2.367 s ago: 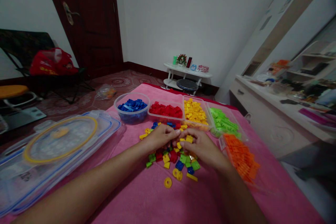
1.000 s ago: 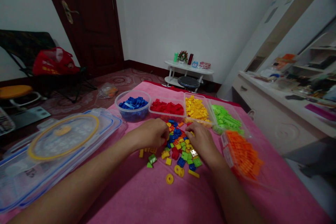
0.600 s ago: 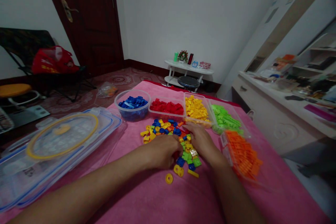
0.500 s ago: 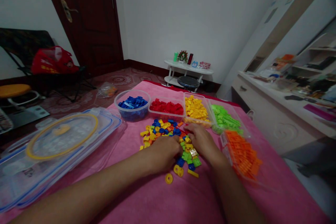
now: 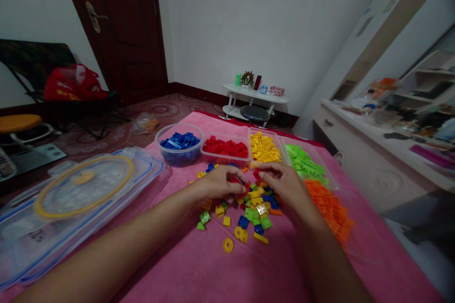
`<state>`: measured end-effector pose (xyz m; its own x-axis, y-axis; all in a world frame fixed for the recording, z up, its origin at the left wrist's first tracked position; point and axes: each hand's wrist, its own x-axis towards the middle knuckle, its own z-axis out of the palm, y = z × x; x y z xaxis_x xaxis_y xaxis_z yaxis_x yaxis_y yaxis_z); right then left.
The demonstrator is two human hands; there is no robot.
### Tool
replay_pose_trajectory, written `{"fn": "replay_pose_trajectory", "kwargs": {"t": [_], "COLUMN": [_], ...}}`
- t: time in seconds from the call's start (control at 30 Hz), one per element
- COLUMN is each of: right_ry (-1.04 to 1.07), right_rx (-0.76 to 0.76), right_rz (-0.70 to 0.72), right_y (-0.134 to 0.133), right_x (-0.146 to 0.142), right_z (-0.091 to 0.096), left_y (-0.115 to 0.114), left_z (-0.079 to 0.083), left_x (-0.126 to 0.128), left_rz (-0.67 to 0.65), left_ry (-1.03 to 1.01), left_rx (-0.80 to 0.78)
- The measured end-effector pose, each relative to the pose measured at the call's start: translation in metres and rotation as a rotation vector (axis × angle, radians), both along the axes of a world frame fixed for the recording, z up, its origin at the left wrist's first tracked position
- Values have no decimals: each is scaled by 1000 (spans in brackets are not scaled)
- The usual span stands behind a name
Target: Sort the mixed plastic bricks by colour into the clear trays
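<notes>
A loose pile of mixed building bricks (image 5: 254,213) in yellow, green, blue, orange and red lies on the pink cloth (image 5: 227,279). Over its left part is my left hand (image 5: 218,183), fingers curled around red bricks (image 5: 235,180) that show between thumb and fingertips. My right hand (image 5: 280,181) pinches a red brick (image 5: 256,173) on the other side of the pile. Just behind the hands stands a clear tub of red bricks (image 5: 225,147). How many bricks each hand holds is hidden by the fingers.
Beside the red tub stand a round tub of blue bricks (image 5: 180,142) and tubs of yellow bricks (image 5: 265,147), green bricks (image 5: 305,163) and orange bricks (image 5: 329,208). Clear blue-edged lids (image 5: 149,165) lie at the left. A yellow ring piece (image 5: 228,245) lies in front.
My left hand has risen from the pile's middle and moved back, now with red bricks in it. My right hand now pinches a red brick. Bricks at the pile's front left are spread out.
</notes>
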<state>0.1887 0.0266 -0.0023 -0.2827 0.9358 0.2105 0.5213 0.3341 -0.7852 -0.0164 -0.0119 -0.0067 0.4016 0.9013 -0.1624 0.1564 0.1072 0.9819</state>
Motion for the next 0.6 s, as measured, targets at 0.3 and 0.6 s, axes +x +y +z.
{"fn": "replay_pose_trajectory", "kwargs": {"t": [0.3, 0.6], "right_ry": [284, 143], "right_rx": [-130, -39], "right_rz": [189, 145], "right_y": [-34, -37], "right_x": [-21, -37], "right_z": [40, 33], "left_y": [7, 2], "left_z": [-7, -5], "left_x": [-2, 1], "left_rz": [-4, -9], "left_ry": [-812, -840], "left_rx": [-612, -674]}}
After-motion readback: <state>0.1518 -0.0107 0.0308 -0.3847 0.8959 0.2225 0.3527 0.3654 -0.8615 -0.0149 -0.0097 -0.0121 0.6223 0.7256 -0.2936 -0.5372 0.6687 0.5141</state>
